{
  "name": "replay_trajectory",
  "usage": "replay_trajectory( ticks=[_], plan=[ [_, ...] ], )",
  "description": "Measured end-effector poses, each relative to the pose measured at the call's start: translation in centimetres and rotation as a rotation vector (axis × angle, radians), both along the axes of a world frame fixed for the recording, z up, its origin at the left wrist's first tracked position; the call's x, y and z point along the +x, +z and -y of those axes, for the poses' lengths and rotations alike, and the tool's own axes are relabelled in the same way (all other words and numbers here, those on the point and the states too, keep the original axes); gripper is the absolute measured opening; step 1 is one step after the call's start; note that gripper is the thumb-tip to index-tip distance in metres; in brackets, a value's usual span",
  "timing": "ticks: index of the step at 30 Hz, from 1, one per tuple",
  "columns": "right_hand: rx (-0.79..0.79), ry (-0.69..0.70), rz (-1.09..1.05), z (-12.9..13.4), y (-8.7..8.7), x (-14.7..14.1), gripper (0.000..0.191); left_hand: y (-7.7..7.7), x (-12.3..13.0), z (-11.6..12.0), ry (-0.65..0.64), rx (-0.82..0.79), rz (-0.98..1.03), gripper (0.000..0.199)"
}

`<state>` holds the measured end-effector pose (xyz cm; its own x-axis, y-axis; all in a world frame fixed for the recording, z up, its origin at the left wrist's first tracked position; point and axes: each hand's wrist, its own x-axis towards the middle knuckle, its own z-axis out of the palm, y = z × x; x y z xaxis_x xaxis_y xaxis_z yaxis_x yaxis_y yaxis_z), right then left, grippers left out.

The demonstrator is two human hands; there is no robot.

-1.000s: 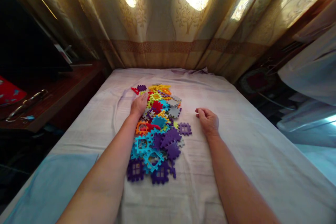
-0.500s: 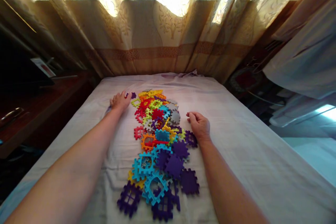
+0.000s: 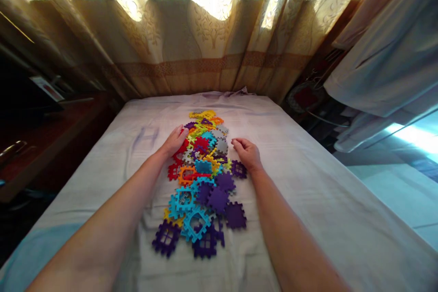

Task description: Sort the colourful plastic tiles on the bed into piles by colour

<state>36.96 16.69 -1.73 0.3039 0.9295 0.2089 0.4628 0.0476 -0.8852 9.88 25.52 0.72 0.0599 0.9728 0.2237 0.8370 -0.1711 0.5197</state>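
A long heap of notched plastic building tiles runs away from me across the sheet. Turquoise window tiles (image 3: 196,223) and plain purple tiles (image 3: 218,200) lie at its near end, with red, grey, orange and yellow ones farther back. My left hand (image 3: 176,140) rests against the heap's left side by the red tiles (image 3: 184,146), fingers stretched out and partly hidden. A small purple tile (image 3: 190,125) lies just beyond its fingertips. Right of the heap, my right hand (image 3: 247,153) has its fingers curled in, nothing visible in them, close to a purple window tile (image 3: 238,169).
The heap lies on a pale bedsheet (image 3: 294,182) with creases. Beyond the bed's far edge hangs a patterned curtain (image 3: 191,41). A dark wooden desk (image 3: 78,123) stands at the left, and light cloth (image 3: 379,68) hangs at the right. Blue fabric (image 3: 37,255) lies at lower left.
My left hand has moved right, from beside the heap to against its edge, and the small purple tile now sits at the heap. My right hand stays curled. The view has shifted slightly.
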Motion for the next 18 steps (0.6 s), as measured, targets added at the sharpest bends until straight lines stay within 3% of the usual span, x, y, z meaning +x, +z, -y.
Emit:
replay_trajectory(
  ticks=[2,5,7,10,13,15,18],
  plan=[
    [-0.001,0.081,0.019,0.7,0.4,0.2,0.033,0.9,-0.9,4.0,-0.081,-0.026,-0.010,0.070],
    [-0.042,0.116,0.255,2.6,1.3,0.1,0.032,1.8,-1.4,11.8,-0.410,-0.014,-0.072,0.091],
    [-0.089,0.101,0.454,4.4,1.9,-0.4,0.035,1.8,-0.8,17.0,-0.553,0.010,-0.134,0.101],
    [-0.145,0.106,0.622,7.3,2.5,-1.7,0.044,1.1,1.0,22.0,-0.527,0.063,-0.202,0.098],
    [-0.128,0.097,0.620,9.2,2.3,-3.0,0.043,0.9,3.1,22.7,-0.431,0.119,-0.195,0.060],
    [-0.105,0.070,0.505,9.3,2.0,-3.6,0.038,1.5,4.4,21.5,-0.417,0.142,-0.172,0.039],
    [-0.093,0.025,0.144,7.8,1.8,-4.3,0.030,3.3,5.7,18.3,-0.374,0.175,-0.101,0.030]
  ],
)
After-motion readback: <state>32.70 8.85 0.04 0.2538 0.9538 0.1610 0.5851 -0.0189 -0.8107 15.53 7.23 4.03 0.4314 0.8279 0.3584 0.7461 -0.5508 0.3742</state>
